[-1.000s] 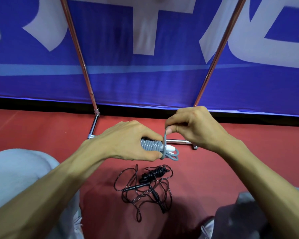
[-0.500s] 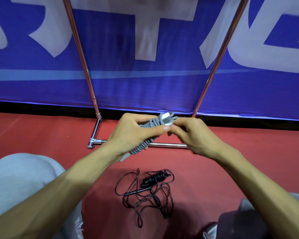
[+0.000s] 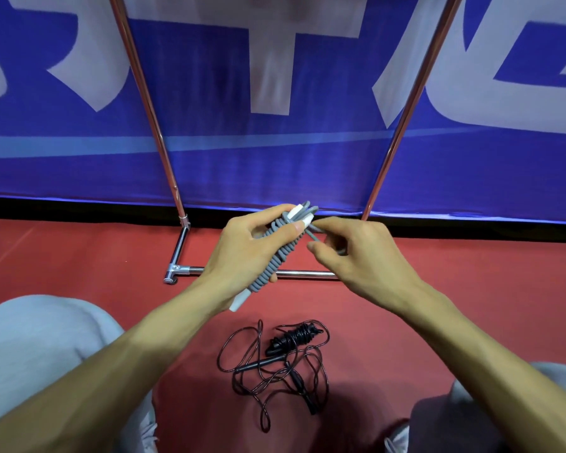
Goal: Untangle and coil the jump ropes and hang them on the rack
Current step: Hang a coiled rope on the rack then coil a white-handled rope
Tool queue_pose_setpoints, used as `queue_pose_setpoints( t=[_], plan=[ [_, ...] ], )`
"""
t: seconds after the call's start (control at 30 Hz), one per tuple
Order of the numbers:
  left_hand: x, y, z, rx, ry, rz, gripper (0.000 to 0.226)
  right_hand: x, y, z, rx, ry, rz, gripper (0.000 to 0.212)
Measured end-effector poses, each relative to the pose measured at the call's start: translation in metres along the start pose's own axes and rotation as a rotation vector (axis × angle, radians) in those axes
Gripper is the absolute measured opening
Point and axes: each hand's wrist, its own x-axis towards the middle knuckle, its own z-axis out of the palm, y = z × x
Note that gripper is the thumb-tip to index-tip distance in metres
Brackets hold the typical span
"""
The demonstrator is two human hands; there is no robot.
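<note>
A grey jump rope [image 3: 276, 259] is wound in tight turns round its white handles, the bundle tilted with one handle end at the top and the other at the bottom. My left hand [image 3: 242, 250] grips the bundle round its middle. My right hand [image 3: 353, 250] pinches the loose grey end of the cord just right of the bundle's top. A black jump rope [image 3: 275, 364] lies tangled on the red floor below my hands. The metal rack [image 3: 242, 273] stands behind, its base bar on the floor and two uprights rising.
A blue banner with white lettering [image 3: 275, 142] hangs right behind the rack. My knees in grey trousers [image 3: 40, 348] frame the bottom left and right. Red floor [image 3: 79, 256] spreads to both sides of the rack base.
The grey bundle has turned from lying level to standing tilted and has risen a little. My right hand has drawn the loose cord end out to the right of the bundle.
</note>
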Motion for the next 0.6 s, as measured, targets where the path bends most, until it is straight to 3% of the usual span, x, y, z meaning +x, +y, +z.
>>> queue_pose_setpoints(
  t=[0.07,0.17,0.27,0.6],
  plan=[
    [0.001,-0.001,0.001,-0.008,0.008,-0.020,0.017,0.000,0.000,0.001,0.071,0.115,0.084,0.020],
    [0.002,0.001,-0.001,-0.056,0.016,-0.056,0.017,-0.001,-0.003,0.004,0.354,0.149,0.188,0.028],
    [0.004,0.001,-0.005,-0.076,0.021,-0.095,0.015,-0.003,-0.009,0.011,0.556,0.199,0.193,0.022],
    [0.006,-0.001,-0.005,-0.120,-0.066,-0.163,0.020,0.001,-0.014,0.022,0.800,0.312,0.166,0.015]
  ],
)
